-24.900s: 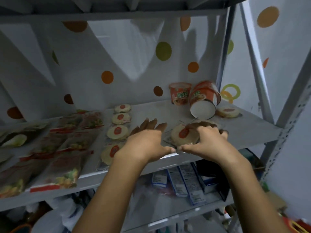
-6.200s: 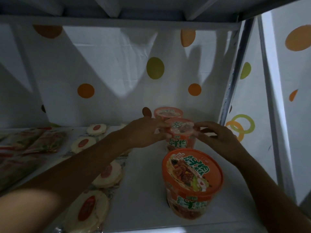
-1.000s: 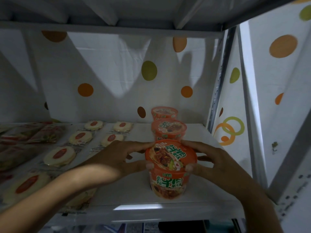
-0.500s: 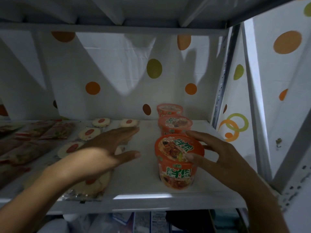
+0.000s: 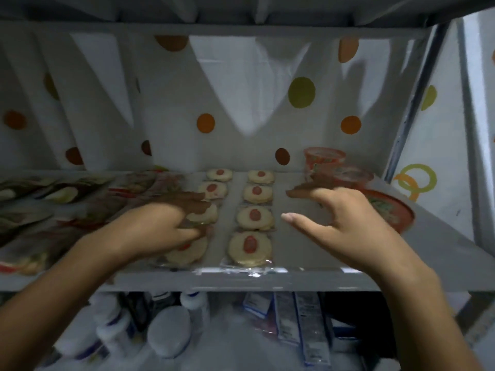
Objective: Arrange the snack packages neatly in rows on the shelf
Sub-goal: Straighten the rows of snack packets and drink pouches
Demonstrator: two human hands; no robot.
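Observation:
Round cake packages lie in two columns on the grey shelf (image 5: 308, 279). The right column runs from a front cake (image 5: 250, 246) to the back. My left hand (image 5: 160, 226) lies over the left column, with fingers and thumb pinching one cake package (image 5: 206, 214) above the front one (image 5: 187, 253). Just right of the right column, my right hand (image 5: 348, 223) hovers with fingers spread and holds nothing. Three orange noodle cups stand in a line at the right: front cup (image 5: 393, 212), middle cup (image 5: 348, 175), back cup (image 5: 324, 156).
Flat snack bags (image 5: 67, 204) cover the shelf's left part. A metal upright (image 5: 409, 111) bounds the right side and a dotted white sheet hangs behind. On the lower shelf stand white bottles (image 5: 168, 333) and small boxes (image 5: 302, 325).
Both hands have left the front noodle cup. My left hand moved left onto the left column of cakes and took hold of one. The view has swung left and down.

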